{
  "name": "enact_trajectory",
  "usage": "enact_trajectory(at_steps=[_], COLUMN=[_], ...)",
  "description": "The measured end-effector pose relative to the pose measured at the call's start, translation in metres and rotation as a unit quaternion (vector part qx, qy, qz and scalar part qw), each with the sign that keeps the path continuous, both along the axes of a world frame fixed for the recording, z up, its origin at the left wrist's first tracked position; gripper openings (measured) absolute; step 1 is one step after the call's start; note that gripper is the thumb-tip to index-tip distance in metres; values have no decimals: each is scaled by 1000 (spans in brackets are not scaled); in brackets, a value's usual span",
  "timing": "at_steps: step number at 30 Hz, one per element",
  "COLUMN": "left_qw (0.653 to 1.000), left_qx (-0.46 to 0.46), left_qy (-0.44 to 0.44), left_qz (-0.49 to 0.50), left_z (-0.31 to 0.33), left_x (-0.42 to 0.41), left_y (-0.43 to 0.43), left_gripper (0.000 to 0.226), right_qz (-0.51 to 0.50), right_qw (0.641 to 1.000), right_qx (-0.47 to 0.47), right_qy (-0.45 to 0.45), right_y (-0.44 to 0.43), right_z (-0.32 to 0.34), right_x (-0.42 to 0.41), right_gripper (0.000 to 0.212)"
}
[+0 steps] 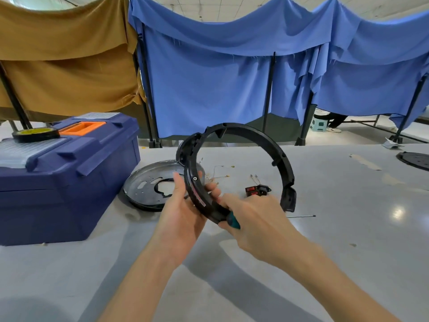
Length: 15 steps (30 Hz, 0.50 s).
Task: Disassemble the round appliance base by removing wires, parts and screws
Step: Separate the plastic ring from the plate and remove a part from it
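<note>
Two hands (pixel 183 214) (pixel 257 217), one ring (pixel 284 168), one screwdriver (pixel 233 221)

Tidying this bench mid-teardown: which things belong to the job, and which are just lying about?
Job: black ring in left hand, screwdriver in right hand, metal plate, red switch, loose wires.
Lying about: toolbox, tape roll, black disc at far right.

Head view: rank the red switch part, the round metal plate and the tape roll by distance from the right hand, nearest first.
1. Red switch part: on the table just beyond the right hand.
2. Round metal plate: on the table to the left, past the left hand.
3. Tape roll: far left, on top of the blue toolbox.
</note>
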State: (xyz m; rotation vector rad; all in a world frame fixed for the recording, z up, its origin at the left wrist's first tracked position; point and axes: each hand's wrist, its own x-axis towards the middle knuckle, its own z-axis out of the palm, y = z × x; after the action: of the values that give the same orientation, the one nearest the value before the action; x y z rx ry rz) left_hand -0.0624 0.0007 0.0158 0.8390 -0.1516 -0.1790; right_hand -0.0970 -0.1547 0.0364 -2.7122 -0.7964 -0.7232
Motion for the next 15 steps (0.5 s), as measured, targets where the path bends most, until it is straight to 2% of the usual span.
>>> enact_trajectory(at_steps=[4,7,9,13,15], left_qw=[999,999,999,997,996], left_qx=[-3,-9,-15,-45,-40], left_qy=[9,4,-15,-49,-60], left_qz=[38,45,40,50,58], left_z=[-7,-9,-7,-3,-3], left_x=[5,10,13,20,24], left_y=[-1,-2,0,8,14], left_gripper=[41,40,38,33,35], right_qz=[3,8,15,55,47], right_qw=[999,994,991,983,960], right_qx=[-20,-25,-10,96,170], right_qy=[-38,-109,-130,-148,-220], right_y=[1,0,0,-12,-20], right_z=[-8,-9,-9,-7,-1], right_x=[2,4,6,13,16], right_gripper=[35,47,47,31,24])
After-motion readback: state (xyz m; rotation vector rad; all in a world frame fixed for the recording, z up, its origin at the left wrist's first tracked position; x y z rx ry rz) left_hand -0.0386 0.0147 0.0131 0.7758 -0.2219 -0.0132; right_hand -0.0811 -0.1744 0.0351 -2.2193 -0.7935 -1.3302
